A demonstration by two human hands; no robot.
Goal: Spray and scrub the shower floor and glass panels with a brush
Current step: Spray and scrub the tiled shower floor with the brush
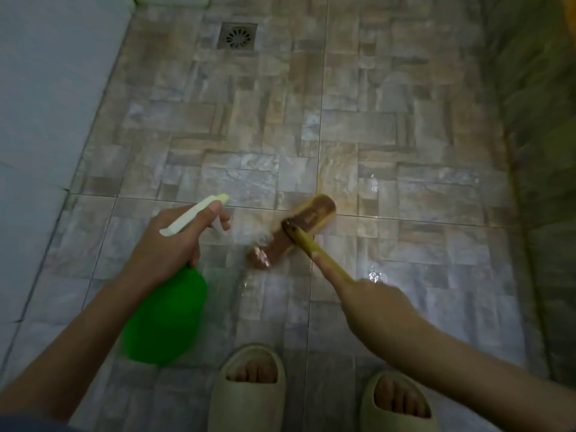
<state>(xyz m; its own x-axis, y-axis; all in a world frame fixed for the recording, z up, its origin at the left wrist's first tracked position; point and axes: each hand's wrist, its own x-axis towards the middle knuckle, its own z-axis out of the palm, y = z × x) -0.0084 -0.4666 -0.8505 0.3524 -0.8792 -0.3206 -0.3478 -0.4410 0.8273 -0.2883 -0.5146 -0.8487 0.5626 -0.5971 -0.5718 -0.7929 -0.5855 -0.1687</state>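
L hand grips green plastic spray bottle w/ cream trigger head; R hand holds yellow-handled brown scrub brush, head on wet stone-pattern tile floor. Square metal drain at far end.

Both forearms reach down. Your left grip wraps the spray bottle, thumb on top; your right grip clasps the brush handle, forefinger along it.

- A bathroom's shower area, most likely in a home.
- The floor is laid in stone-pattern tiles with thin grout lines, and is wet and shining in patches.
- A square metal drain is set into it near the far end.
- A plain pale wall rises on the left.
- Soft slippers are worn on bare feet.
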